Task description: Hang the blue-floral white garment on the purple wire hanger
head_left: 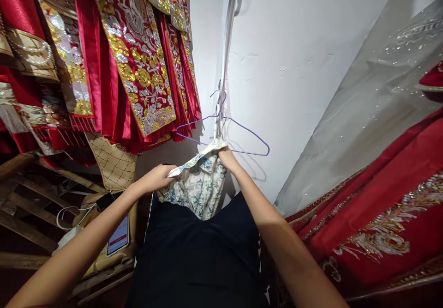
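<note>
A floral cloth garment (204, 185), pale with blue and green print, hangs between my two hands in front of my dark top. Its upper edge is stretched taut. My left hand (165, 177) is closed on the left end of that edge. Higher up, my right hand (226, 157) grips the right end, its fingers partly hidden by the cloth. Just above the garment a purple wire hanger (251, 132) hangs against the wall from a white upright; no cloth is on it.
Red garments (138, 63) with gold and silver embroidery hang at upper left. On the right are a red beaded garment (377, 234) and sheer white fabric (374, 81). A lit phone (118, 236) lies on a yellowish bag (100, 264) beside a wooden chair (26, 206).
</note>
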Available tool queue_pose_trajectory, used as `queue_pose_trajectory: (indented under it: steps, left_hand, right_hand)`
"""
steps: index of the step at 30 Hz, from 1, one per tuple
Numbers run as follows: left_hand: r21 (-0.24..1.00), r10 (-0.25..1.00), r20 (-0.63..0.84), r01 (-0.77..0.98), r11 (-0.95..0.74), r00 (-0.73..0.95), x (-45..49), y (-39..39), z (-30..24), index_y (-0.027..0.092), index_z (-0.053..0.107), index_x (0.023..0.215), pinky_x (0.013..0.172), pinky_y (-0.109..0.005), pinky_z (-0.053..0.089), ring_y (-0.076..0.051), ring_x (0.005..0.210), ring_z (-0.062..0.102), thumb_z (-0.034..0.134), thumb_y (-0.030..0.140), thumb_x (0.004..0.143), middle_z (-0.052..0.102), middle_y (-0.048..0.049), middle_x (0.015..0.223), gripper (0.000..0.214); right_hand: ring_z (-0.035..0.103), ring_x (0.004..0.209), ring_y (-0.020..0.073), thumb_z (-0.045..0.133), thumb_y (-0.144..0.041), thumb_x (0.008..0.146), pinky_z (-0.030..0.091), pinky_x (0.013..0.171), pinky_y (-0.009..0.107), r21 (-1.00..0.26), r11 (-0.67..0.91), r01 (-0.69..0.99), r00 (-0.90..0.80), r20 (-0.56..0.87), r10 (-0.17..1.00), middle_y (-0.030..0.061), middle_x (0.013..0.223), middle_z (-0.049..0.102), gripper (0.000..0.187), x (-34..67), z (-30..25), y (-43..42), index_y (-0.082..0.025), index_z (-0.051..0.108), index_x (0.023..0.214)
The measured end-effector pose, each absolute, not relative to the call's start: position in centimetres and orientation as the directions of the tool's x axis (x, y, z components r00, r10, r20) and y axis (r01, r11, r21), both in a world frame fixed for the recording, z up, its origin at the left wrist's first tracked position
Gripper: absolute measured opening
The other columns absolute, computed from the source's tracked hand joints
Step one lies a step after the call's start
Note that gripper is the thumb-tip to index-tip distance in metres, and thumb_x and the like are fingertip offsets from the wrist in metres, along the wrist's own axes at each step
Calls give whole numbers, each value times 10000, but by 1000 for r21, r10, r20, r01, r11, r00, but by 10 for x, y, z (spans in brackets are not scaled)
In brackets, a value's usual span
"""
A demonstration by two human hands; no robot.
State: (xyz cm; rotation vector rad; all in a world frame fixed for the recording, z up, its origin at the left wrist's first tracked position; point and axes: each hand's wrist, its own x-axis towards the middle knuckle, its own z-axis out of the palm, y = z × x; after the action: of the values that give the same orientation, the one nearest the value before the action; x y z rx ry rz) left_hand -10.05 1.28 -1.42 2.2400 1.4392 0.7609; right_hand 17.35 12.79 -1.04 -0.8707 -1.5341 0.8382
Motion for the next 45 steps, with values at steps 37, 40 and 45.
queue_pose_trajectory:
  steps: [37, 40, 45]
  left_hand:
    - [105, 760, 465, 824, -557, 454, -74, 119, 121, 181, 674, 1030, 713, -298, 442, -209, 825, 631, 489, 155, 771, 710, -79, 959, 320]
    - [43, 748, 436, 818, -573, 501, -77, 114, 132, 205, 664, 1130, 773, -314, 442, -226, 926, 632, 494, 207, 818, 699, -96, 1097, 356]
    - [45, 791, 418, 860, -508, 446, -88, 116, 128, 222, 617, 1200, 776, -301, 434, -222, 908, 631, 459, 350, 918, 700, -89, 1093, 348]
  right_hand:
    - [671, 1063, 324, 692, -284, 722, 519, 916, 457, -664, 599, 448, 78, 696, 714, 168, 1210, 688, 847, 287, 44, 73, -154, 402, 1507]
    - [682, 978, 373, 786, -382, 652, 535, 842, 470, -664, 404, 629, 198, 640, 743, 183, 1006, 737, 815, 316, 62, 87, -80, 554, 1373]
    - [708, 805, 292, 803, -473, 673, 557, 708, 358, -848, 312, 428, -210, 243, 947, 105, 858, 760, 391, 349, 69, 95, -147, 755, 883]
